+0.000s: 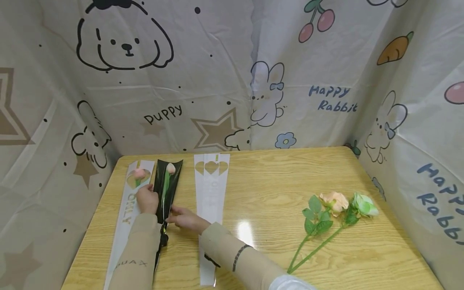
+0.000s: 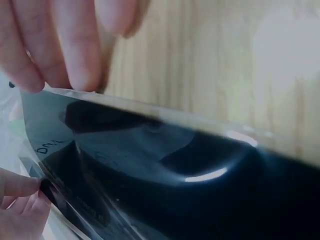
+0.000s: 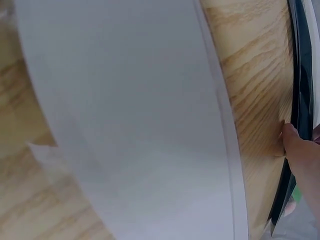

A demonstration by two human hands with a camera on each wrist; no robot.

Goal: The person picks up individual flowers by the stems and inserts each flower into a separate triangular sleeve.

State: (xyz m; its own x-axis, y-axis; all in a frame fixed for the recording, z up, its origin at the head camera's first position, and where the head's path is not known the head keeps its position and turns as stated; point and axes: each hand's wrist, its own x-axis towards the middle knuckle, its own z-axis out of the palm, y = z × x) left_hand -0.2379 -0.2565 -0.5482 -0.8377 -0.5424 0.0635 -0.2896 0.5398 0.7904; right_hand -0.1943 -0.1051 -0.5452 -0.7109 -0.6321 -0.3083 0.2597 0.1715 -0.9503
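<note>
A black flower sleeve lies at the table's left, with a pale pink tulip inside and a small dark bow low down. My left hand pinches its left edge, as the left wrist view shows. Along the opposite edge is my right hand, whose fairly straight fingers touch the rim of the sleeve with their tips. To the left is a white sleeve marked ONLY, with a pink tulip at its heart window. My left forearm partly covers that sleeve.
Flat white sleeves with heart cutouts lie right of the black one, partly under my right forearm. Farther right are a peach rose and a green-white rose on long stems. Printed curtains surround the wooden table.
</note>
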